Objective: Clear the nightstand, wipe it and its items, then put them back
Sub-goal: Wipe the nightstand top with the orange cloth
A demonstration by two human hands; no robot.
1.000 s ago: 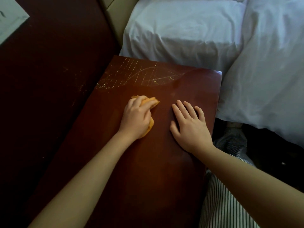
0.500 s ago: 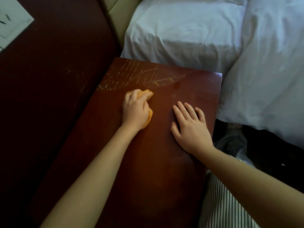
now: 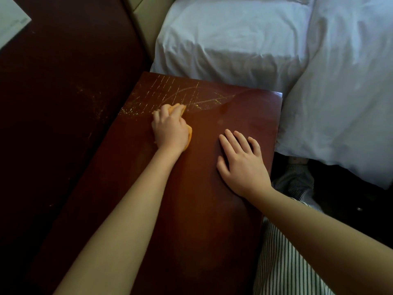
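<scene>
While the glossy reddish-brown wooden nightstand top [image 3: 212,188] lies bare of items, the crumpled orange cloth [image 3: 187,133] sits pressed on its far left part, farther up and left than a second ago, now reaching the pale scratch marks [image 3: 180,96]. The left hand [image 3: 170,128] grasps the cloth with curled fingers. The right hand [image 3: 242,160] stays flat, fingers spread, holding nothing, near the right edge beside the white bedding [image 3: 276,50].

Head view — close, steeply downward
</scene>
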